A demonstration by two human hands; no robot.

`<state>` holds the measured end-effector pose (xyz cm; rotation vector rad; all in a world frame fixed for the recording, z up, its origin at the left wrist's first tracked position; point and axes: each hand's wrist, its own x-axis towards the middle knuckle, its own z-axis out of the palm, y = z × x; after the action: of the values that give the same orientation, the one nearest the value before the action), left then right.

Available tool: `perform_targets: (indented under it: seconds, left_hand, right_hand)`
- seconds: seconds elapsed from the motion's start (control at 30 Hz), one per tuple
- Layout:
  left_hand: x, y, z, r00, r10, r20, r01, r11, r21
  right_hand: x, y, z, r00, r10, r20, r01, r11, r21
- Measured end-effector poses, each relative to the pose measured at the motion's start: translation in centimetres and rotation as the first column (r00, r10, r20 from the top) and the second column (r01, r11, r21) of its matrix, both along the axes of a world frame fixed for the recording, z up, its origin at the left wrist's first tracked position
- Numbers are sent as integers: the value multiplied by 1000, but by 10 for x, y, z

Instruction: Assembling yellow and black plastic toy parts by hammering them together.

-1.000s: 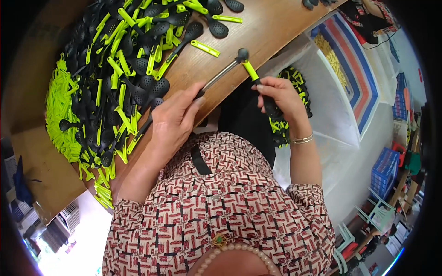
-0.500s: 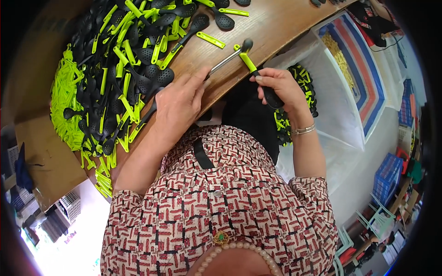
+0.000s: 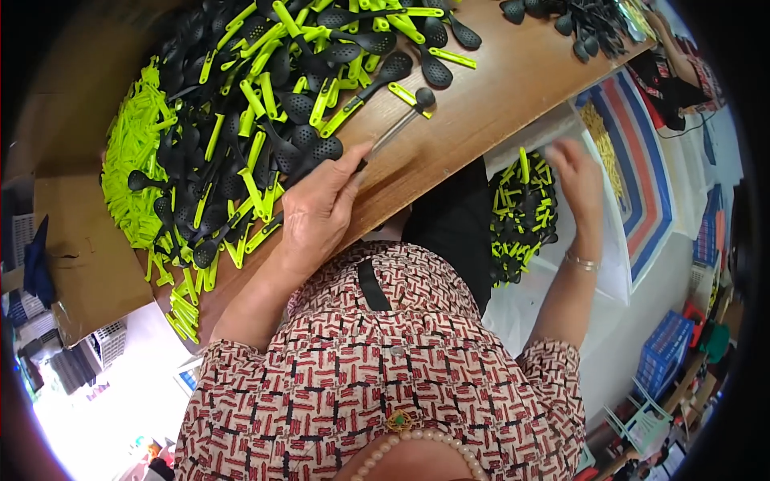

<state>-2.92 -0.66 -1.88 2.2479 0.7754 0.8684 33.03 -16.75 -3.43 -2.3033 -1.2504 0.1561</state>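
Many green-and-black utensils (image 3: pixel 520 220) lie in the sack (image 3: pixel 607 276), many perforated spoons (image 3: pixel 299 107) left heaped; left hand (image 3: pixel 315 207) clamped on a black-headed mallet (image 3: pixel 405 121), right hand (image 3: pixel 579 180) blurred, fingers apart.

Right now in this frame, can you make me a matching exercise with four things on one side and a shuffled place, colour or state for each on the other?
Things
1. Left hand
2. Right hand
3. Hammer
4. Cardboard

Descriptions
A. Brown, at the left of the picture, beside the table
B. Metal shaft with a round black head
C. Off the table, to its right, blurred
D. Gripping a tool

Right pairs: 1-D, 2-C, 3-B, 4-A
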Motion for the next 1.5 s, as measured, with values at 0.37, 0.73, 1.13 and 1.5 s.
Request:
perform_targets:
  seconds: [0.37,0.73,1.13,1.5]
  left_hand:
    - [-13,-21,3,998,4,-64,-8,998,-56]
    - [-13,-6,-2,1000,-14,26,18,988,-153]
    - [1,-8,-5,999,-41,20,43,987,-155]
    - [7,-1,1,999,-35,-38,28,982,-184]
  right_hand:
    - [-79,250,15,969,155,190,-174,981,87]
    - [-15,81,26,715,200,-669,143,896,421]
    - [-6,161,-1,714,176,-678,-107,984,143]
    - [-102,66,-6,984,38,172,-53,995,81]
